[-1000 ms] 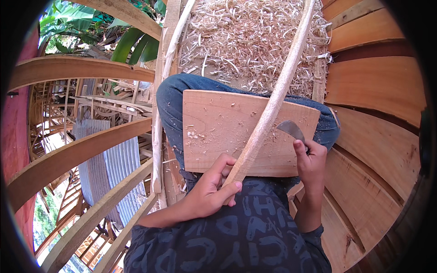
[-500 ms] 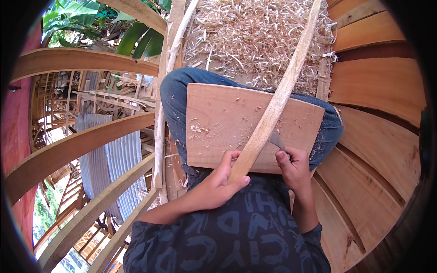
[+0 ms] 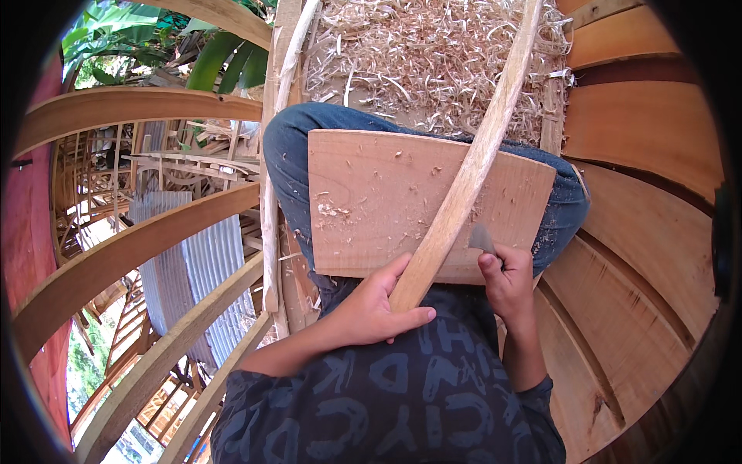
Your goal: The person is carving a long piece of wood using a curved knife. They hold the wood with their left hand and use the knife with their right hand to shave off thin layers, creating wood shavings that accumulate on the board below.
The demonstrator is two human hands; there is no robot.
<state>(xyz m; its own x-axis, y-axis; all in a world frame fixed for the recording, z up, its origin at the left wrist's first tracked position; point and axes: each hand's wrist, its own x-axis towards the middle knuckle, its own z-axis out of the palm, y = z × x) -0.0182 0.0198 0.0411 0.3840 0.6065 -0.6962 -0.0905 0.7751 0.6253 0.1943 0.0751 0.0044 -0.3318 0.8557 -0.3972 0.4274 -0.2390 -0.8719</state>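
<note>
A long, pale wooden strip slants across my lap, its near end resting in my left hand. That hand is wrapped round the end, thumb lying beneath it. My right hand is closed on the handle of a knife with a short, broad grey blade. The blade points up and to the left, a little apart from the strip's right side. Under the strip, a flat wooden board lies over my thighs with small chips scattered on it. Most of the knife's handle is hidden by my fingers.
Curly wood shavings cover the floor beyond my knees. Wide planks curve up on the right. Curved wooden ribs stand on the left, with corrugated metal sheets and timber beyond them. Another thin strip lies left of my leg.
My right hand and the knife have shifted slightly right, so the blade now stands off from the strip. The left hand keeps hold of the strip's near end.
</note>
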